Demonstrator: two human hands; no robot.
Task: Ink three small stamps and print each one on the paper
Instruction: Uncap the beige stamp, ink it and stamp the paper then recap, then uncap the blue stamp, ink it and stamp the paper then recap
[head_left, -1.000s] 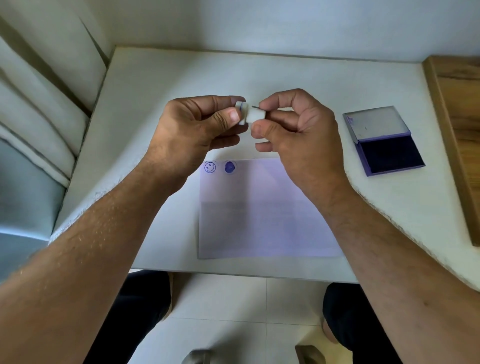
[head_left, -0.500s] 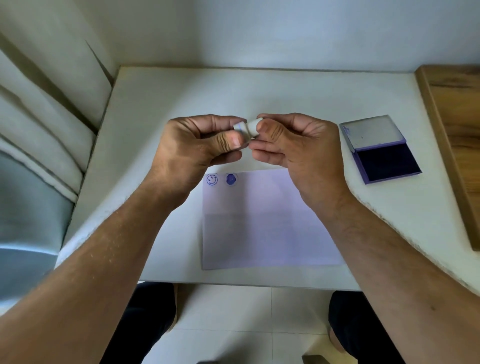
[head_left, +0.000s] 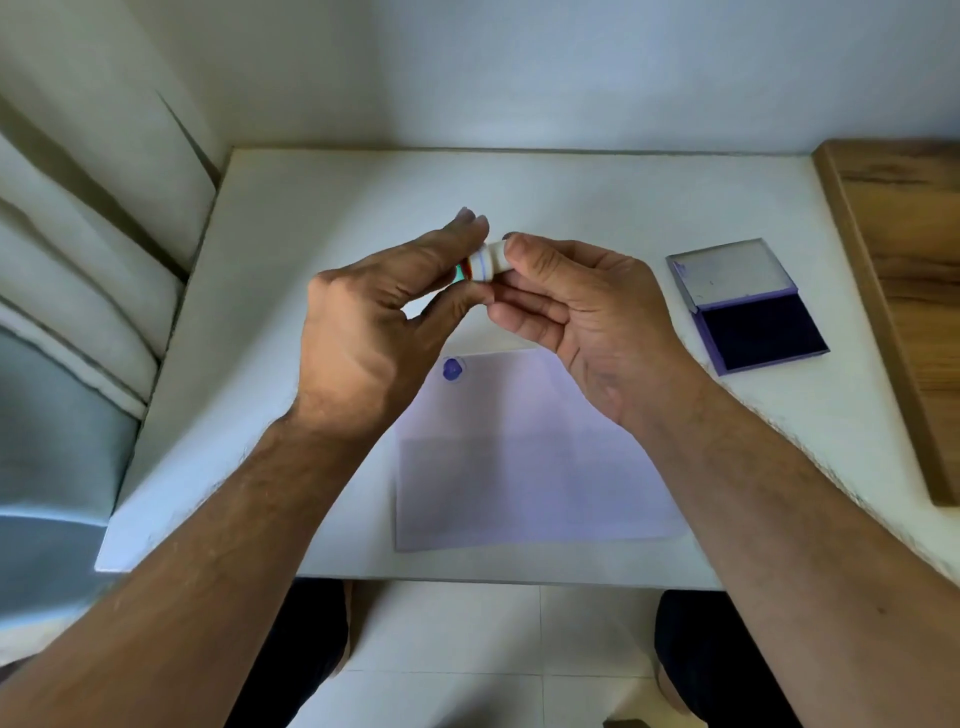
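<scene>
A small white cylindrical stamp (head_left: 487, 261) with coloured rings is held in the air above the table between both hands. My left hand (head_left: 379, 322) pinches its left end with thumb and fingers. My right hand (head_left: 576, 306) grips its right end. Below lies the pale sheet of paper (head_left: 530, 457), with a solid blue print (head_left: 452, 369) near its top left corner; my left hand hides the paper's corner beside it. The ink pad (head_left: 763, 332) lies open to the right, its lid (head_left: 730, 270) folded back.
The white table (head_left: 571, 197) sits against a wall. A wooden board (head_left: 904, 291) borders its right edge. Pale cushions (head_left: 78, 249) lie to the left. My knees show below the table's near edge.
The camera tilted, so the scene sits lower in view. My left hand turned and its fingers stretched out along the stamp; coloured rings on the stamp now show.
</scene>
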